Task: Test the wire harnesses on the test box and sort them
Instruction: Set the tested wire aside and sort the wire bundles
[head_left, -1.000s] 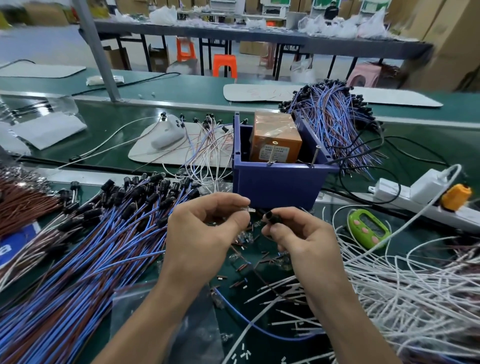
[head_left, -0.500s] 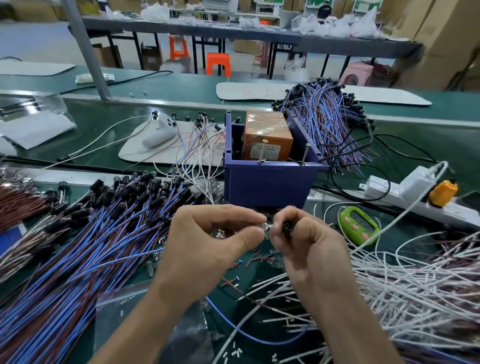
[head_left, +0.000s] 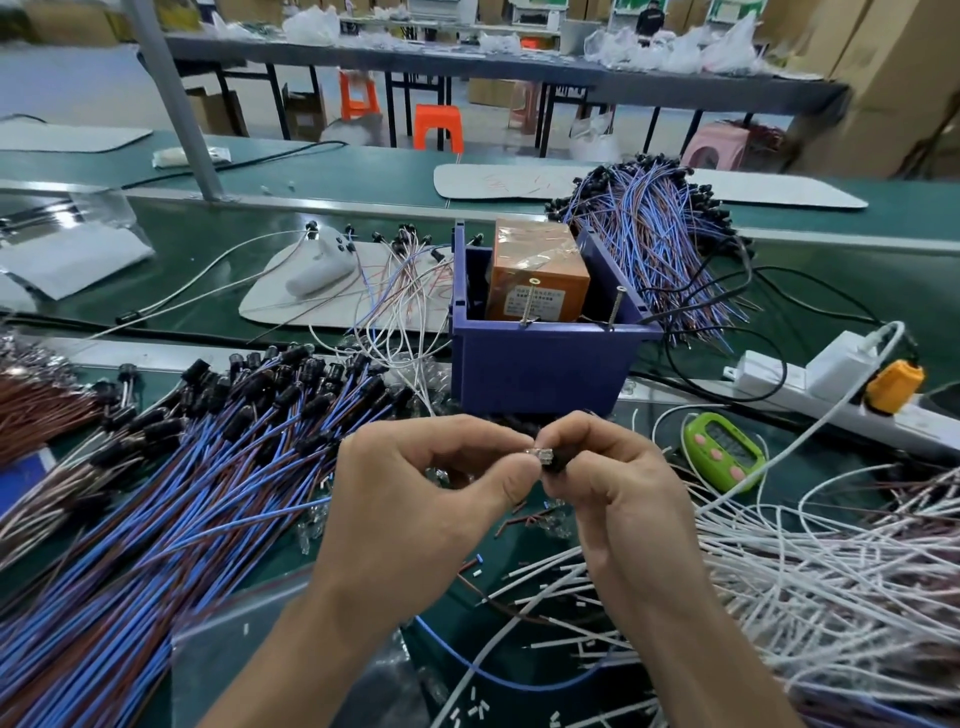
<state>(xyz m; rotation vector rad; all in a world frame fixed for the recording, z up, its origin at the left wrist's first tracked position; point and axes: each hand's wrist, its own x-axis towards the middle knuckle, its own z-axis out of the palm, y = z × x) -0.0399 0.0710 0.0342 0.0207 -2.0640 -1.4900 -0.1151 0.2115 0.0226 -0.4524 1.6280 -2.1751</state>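
The left grip (head_left: 410, 504) pinches a small clear ribbed plastic connector (head_left: 536, 453) between thumb and forefinger. At its three o'clock the right grip (head_left: 618, 499) grasps a black cylindrical plug (head_left: 557, 464), and the two parts touch end to end. A thin blue wire (head_left: 498, 678) loops at six o'clock below the wrists. At twelve o'clock a square blue plastic bin (head_left: 540, 369) holds a glossy orange box (head_left: 537, 270). Blue-and-brown harnesses (head_left: 171, 499) fan out at nine o'clock on the green desk (head_left: 883, 280).
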